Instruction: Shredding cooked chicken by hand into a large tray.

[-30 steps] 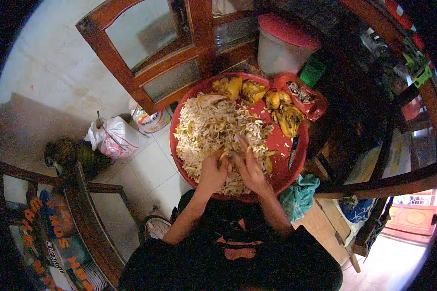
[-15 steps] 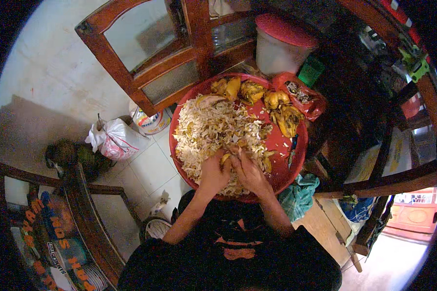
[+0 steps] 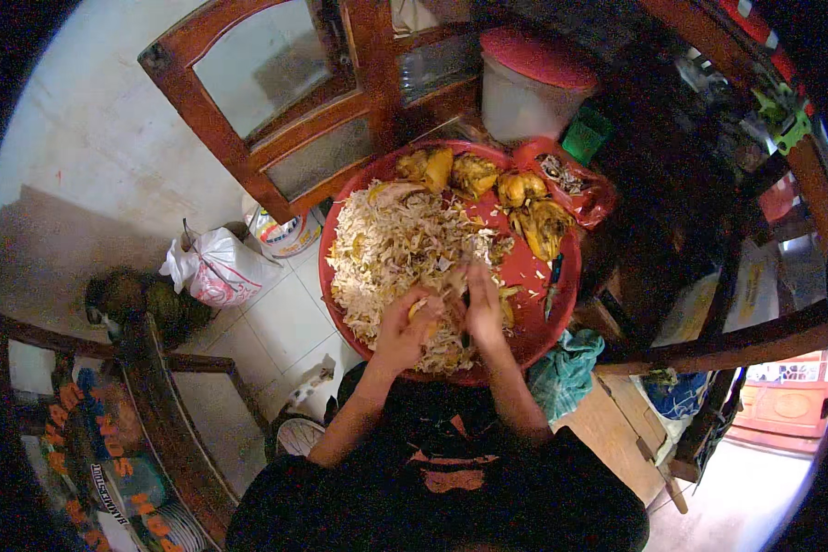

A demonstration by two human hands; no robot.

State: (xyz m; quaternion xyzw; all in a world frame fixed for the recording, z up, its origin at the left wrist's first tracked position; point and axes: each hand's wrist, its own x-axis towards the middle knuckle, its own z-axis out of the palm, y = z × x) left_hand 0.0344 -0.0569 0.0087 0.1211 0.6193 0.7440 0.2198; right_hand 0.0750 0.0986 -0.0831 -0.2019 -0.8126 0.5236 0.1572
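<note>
- left hand (image 3: pixel 403 333) and right hand (image 3: pixel 484 313) have just parted, perhaps mid-tear
- left fingers curl round a yellowish piece (image 3: pixel 420 308)
- right fingers straighter, blurred; cannot tell their hold
- shreds (image 3: pixel 373 262) heaped below, on the tray (image 3: pixel 535 316)

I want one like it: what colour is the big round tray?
The tray is red, seen best in the head view.

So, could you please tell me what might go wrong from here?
The knife lies bare on the red tray, so the right hand could brush it if it strays rightward. The shredded food, heaped close to the tray's left rim, might spill over. The open red bag of scraps at the far right rim might tip.
</note>
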